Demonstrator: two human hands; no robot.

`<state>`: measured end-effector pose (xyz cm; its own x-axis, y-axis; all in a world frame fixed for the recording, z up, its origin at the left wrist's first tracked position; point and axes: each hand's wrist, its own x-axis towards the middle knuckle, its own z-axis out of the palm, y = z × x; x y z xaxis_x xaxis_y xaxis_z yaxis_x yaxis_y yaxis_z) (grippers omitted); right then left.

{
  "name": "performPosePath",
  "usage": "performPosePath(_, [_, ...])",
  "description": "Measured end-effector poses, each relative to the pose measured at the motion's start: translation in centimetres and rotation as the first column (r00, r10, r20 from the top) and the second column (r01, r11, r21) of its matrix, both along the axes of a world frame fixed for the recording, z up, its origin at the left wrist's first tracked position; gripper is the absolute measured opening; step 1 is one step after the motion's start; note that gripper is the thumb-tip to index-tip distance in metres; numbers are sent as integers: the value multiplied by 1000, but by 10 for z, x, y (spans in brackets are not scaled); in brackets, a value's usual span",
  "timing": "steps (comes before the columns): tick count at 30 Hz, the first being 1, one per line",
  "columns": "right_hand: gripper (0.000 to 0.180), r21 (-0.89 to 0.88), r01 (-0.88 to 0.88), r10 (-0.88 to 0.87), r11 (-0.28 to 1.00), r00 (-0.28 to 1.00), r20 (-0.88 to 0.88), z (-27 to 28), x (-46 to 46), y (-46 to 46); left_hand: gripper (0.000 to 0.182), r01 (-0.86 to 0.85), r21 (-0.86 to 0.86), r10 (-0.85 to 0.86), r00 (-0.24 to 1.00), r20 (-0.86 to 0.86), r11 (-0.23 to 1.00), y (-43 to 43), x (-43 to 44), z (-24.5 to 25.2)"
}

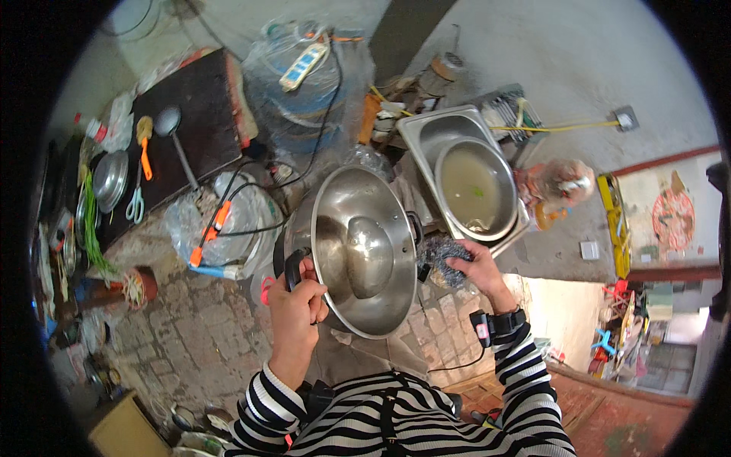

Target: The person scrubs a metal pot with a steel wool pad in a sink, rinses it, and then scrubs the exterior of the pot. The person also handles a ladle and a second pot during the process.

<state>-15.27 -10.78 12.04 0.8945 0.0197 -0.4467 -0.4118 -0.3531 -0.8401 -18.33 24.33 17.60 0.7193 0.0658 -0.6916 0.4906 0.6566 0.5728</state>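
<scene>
A large stainless steel pot (365, 251) with two black handles is tilted in front of me, and a little liquid shows at its bottom. My left hand (300, 300) grips the black handle at its left rim. In my right hand (480, 271) is a grey steel wool scrubber (448, 260), beside the pot's right handle. A steel basin of cloudy water (477, 188), with a green scrap floating in it, sits in a metal sink (422, 123) just beyond my right hand.
At the left stands a dark table (194, 114) with a ladle (177, 137), scissors (136, 204), an orange-handled brush (145, 148) and a metal lid (111, 181). A power strip (304, 67) lies on plastic-covered things at the back; its black cable runs left of the pot. Brick floor (200, 343) shows below.
</scene>
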Motion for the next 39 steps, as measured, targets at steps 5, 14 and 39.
performPosePath(5, [34,-40,-113,113,993,993,-22,-79,12,26,27,-162,32,164,985,-45,986,9,-24,-64])
performPosePath(14, [30,51,-418,421,907,900,-118,-231,-1,59,31,-316,69,322,939,-123,946,4,-60,-196])
performPosePath(39, [46,-847,-523,978,-94,112,-177,-402,1,121,33,-269,17,259,910,-324,963,2,-80,-251])
